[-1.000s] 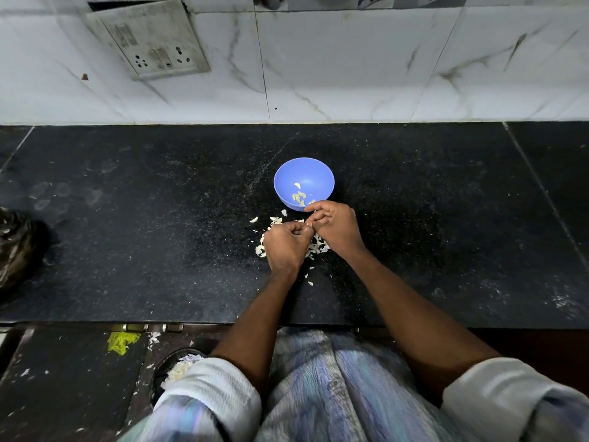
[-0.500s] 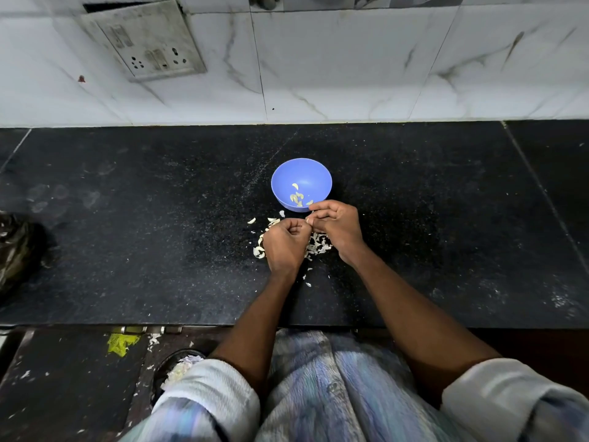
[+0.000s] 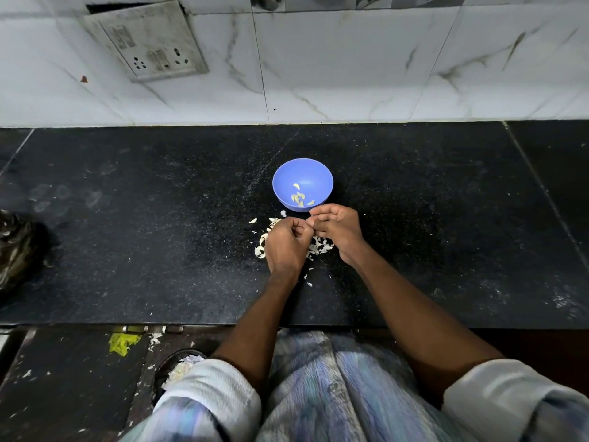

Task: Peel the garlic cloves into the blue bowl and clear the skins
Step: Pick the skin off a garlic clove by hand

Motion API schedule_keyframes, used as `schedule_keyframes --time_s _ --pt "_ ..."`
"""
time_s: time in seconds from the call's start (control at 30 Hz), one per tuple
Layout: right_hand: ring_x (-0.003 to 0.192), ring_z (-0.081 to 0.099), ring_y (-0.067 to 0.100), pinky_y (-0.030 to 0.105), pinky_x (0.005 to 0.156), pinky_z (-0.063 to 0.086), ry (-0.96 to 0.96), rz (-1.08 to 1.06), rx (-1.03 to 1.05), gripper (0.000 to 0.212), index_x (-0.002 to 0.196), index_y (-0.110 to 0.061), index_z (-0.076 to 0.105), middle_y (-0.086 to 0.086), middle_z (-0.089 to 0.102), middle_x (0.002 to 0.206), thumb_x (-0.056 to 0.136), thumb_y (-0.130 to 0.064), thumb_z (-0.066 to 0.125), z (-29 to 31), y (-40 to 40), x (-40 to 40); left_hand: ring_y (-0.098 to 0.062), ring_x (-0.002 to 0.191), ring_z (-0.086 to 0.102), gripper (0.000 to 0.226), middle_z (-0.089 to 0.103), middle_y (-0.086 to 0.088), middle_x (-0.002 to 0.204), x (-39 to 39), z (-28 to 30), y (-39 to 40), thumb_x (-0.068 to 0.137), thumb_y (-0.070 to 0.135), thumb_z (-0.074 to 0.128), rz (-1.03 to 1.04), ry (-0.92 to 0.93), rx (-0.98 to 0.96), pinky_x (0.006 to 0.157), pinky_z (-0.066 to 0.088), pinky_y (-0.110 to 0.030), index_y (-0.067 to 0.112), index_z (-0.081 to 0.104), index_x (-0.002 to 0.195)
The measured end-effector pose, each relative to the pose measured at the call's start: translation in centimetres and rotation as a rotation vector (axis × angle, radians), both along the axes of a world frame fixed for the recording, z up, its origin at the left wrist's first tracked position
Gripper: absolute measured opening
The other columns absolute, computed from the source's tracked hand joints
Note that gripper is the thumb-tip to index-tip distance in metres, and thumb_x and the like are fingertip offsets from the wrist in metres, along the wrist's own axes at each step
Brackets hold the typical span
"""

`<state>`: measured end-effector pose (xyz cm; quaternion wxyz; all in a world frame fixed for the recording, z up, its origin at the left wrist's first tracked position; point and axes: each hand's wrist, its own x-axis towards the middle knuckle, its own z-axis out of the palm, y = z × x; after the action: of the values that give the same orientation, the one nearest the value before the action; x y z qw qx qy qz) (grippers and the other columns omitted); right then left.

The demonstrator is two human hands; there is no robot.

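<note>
A blue bowl [image 3: 302, 173] stands on the black counter [image 3: 159, 237] and holds several peeled garlic cloves [image 3: 299, 197]. Just in front of it my left hand [image 3: 285, 244] and my right hand [image 3: 338, 229] meet fingertip to fingertip, all fingers curled. They pinch something small between them, most likely a garlic clove, but the fingers hide it. White garlic skins [image 3: 318, 247] lie scattered on the counter under and around both hands.
A black plastic bag [image 3: 19, 250] sits at the counter's left edge. A tiled wall with a switch plate [image 3: 146, 39] rises behind. Below the counter's front edge, the floor holds a round bin with scraps [image 3: 180, 368] and a yellow scrap [image 3: 122, 342].
Both hands stay in the same spot in front of the bowl. Only the fingertips shift slightly against each other.
</note>
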<state>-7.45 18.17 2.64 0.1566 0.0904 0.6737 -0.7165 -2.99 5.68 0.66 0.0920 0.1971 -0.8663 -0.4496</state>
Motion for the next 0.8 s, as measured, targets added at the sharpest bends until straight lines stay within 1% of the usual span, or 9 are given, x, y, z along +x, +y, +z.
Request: schedule_keyframes --time_s 0.13,0.23,0.3,0.4,0.43,0.5,0.57,0.67,0.8 --pt "0.083 0.077 0.020 0.029 0.072 0.062 0.007 0.002 0.005 0.018 0.101 0.000 0.071 0.017 0.077 0.091 0.086 0.007 0.075 0.0 -0.1 0.1 -0.005 0.068 0.067 0.011 0.072 0.013 0.073 0.1 -0.1 -0.1 0.089 0.033 0.073 -0.009 0.003 0.068 0.064 0.052 -0.026 0.023 0.073 0.085" --pt "0.087 0.077 0.024 0.033 0.075 0.063 0.003 0.009 -0.009 0.019 0.105 0.002 0.069 0.021 0.076 0.096 0.087 0.007 0.075 0.0 0.0 0.0 -0.006 0.071 0.069 0.011 0.073 0.013 0.075 0.0 -0.2 -0.2 0.092 0.030 0.071 0.017 0.022 0.121 0.069 0.056 -0.029 0.021 0.075 0.088" --pt "0.089 0.078 0.027 0.036 0.078 0.064 -0.004 0.008 -0.003 0.020 0.107 0.001 0.069 0.020 0.077 0.098 0.088 0.004 0.075 0.1 0.1 0.0 -0.010 0.071 0.069 0.015 0.072 0.011 0.073 -0.1 -0.5 -0.3 0.094 0.030 0.070 0.053 0.038 0.143 0.071 0.058 -0.033 0.020 0.075 0.084" --pt "0.089 0.078 0.027 0.037 0.078 0.064 -0.005 0.001 0.003 0.022 0.109 0.001 0.069 0.018 0.077 0.099 0.088 0.003 0.075 0.1 0.4 0.0 -0.013 0.067 0.069 0.022 0.071 0.010 0.068 -0.2 -1.1 -0.7 0.090 0.034 0.074 0.060 0.037 0.115 0.069 0.059 -0.036 0.019 0.075 0.074" --pt "0.090 0.078 0.028 0.036 0.077 0.064 0.002 0.005 0.002 0.023 0.108 0.001 0.069 0.019 0.077 0.099 0.087 0.004 0.076 0.0 0.5 0.1 -0.012 0.066 0.069 0.020 0.072 0.010 0.068 -0.2 -1.2 -0.8 0.089 0.033 0.077 0.047 0.041 0.115 0.069 0.059 -0.035 0.020 0.076 0.075" --pt "0.090 0.077 0.029 0.035 0.078 0.064 0.023 0.020 0.011 0.023 0.104 -0.001 0.070 0.019 0.076 0.098 0.084 0.010 0.075 -0.2 0.5 0.1 -0.005 0.068 0.071 0.010 0.075 0.013 0.073 -0.2 -1.2 -0.9 0.087 0.029 0.083 0.009 0.060 0.152 0.069 0.062 -0.032 0.021 0.081 0.084" --pt "0.088 0.077 0.026 0.033 0.078 0.063 0.040 0.031 0.034 0.022 0.099 -0.002 0.071 0.018 0.077 0.095 0.083 0.014 0.073 -0.4 0.3 0.1 -0.001 0.070 0.072 0.006 0.076 0.014 0.077 -0.2 -1.0 -0.8 0.088 0.025 0.084 -0.015 0.075 0.182 0.071 0.063 -0.031 0.021 0.082 0.091" --pt "0.086 0.076 0.024 0.035 0.080 0.063 0.065 0.025 0.050 0.022 0.098 0.000 0.072 0.018 0.077 0.093 0.082 0.014 0.074 -0.5 0.2 0.0 0.001 0.070 0.072 0.005 0.077 0.014 0.078 -0.1 -1.0 -0.8 0.090 0.025 0.081 -0.026 0.096 0.170 0.070 0.063 -0.032 0.021 0.083 0.092" --pt "0.090 0.077 0.029 0.037 0.085 0.063 0.071 0.008 0.045 0.022 0.100 0.002 0.072 0.017 0.078 0.090 0.081 0.013 0.075 -0.6 0.4 0.1 0.000 0.068 0.071 0.007 0.078 0.013 0.076 -0.3 -1.0 -0.7 0.090 0.023 0.078 -0.010 0.115 0.129 0.067 0.062 -0.032 0.021 0.084 0.088"
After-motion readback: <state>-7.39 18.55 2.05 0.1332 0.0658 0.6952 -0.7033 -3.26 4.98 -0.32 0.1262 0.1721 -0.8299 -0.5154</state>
